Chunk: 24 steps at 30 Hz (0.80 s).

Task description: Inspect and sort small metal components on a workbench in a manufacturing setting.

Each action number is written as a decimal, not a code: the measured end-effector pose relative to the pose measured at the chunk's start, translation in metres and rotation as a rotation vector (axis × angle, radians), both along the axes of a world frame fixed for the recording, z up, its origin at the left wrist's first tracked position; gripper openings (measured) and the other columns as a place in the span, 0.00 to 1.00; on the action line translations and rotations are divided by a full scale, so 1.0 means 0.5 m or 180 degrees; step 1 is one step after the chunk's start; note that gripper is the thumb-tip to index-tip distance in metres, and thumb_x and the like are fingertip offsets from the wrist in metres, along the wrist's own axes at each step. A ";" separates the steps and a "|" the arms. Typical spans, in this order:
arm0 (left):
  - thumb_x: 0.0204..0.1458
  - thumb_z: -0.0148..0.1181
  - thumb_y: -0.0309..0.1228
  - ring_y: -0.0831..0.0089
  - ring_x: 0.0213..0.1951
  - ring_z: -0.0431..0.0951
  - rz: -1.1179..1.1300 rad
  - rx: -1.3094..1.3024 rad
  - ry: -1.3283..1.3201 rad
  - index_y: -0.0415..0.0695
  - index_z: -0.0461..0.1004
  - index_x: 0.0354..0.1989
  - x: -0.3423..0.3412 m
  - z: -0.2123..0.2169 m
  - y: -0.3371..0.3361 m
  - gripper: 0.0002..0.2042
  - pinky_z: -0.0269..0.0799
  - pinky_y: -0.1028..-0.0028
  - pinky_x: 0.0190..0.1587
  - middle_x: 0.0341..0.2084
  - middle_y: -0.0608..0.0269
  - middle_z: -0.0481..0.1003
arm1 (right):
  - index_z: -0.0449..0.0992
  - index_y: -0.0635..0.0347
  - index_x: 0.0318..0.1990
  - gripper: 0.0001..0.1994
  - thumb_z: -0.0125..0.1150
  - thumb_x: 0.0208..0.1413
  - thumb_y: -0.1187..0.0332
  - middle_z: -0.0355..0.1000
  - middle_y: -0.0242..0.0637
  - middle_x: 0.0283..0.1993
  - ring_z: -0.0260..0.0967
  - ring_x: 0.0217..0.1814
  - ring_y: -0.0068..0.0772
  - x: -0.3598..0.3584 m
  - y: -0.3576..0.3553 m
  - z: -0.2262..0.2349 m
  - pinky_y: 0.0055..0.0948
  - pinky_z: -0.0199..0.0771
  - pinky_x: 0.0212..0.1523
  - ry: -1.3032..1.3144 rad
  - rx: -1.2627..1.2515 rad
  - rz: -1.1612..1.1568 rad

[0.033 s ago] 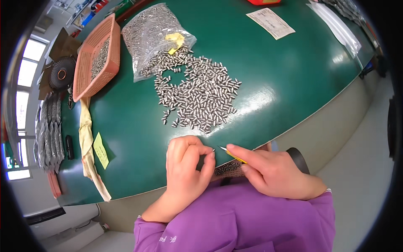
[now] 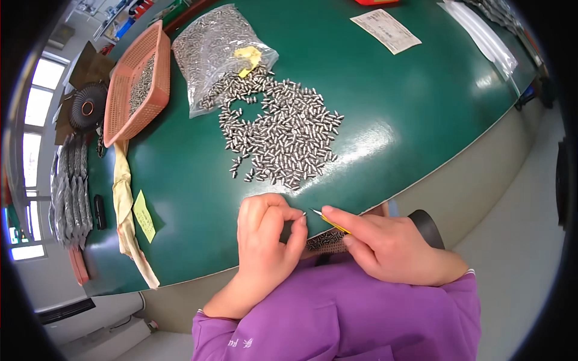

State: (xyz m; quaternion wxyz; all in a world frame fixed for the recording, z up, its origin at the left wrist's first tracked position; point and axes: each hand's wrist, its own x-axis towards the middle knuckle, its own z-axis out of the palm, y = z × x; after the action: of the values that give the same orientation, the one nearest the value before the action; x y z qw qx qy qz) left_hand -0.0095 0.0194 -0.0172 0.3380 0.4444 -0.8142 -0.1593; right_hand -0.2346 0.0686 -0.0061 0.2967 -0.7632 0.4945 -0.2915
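My left hand [image 2: 265, 234] is closed in a pinch, thumb against forefinger, at the table's front edge. A tiny metal piece [image 2: 304, 213] peeks out between those fingertips; most of it is hidden. In my right hand [image 2: 394, 248] is a slim yellow-handled tool [image 2: 335, 224] with a thin pointed silver tip, angled toward the left fingertips. The tip appears just apart from the piece. Beyond both hands spreads a heap of small pointed metal pieces [image 2: 292, 135] on the green table [image 2: 409, 114]. Under the table edge, between my hands, a basket [image 2: 327, 242] with dark small parts partly shows.
A clear plastic bag [image 2: 208, 45] of the same pieces lies behind the heap. To the left are a pink basket [image 2: 161, 90], a cloth strip [image 2: 122, 198], a yellow note [image 2: 144, 216] and a black fan [image 2: 89, 107]. A paper slip [image 2: 386, 31] lies at the back.
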 end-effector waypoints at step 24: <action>0.39 0.69 0.18 0.58 0.37 0.72 0.0067 0.0115 0.0052 0.43 0.75 0.29 -0.001 -0.010 0.001 0.10 0.68 0.63 0.40 0.33 0.59 0.73 | 0.72 0.55 0.66 0.29 0.64 0.52 0.75 0.75 0.34 0.35 0.73 0.29 0.34 0.018 0.003 0.004 0.33 0.76 0.25 0.0299 -0.0173 0.0068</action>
State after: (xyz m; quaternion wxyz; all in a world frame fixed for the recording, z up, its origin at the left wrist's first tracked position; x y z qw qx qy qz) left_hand -0.0099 0.0199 -0.0220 0.3382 0.4576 -0.8037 -0.1739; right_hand -0.2254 0.0703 -0.0038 0.2554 -0.7891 0.4916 -0.2655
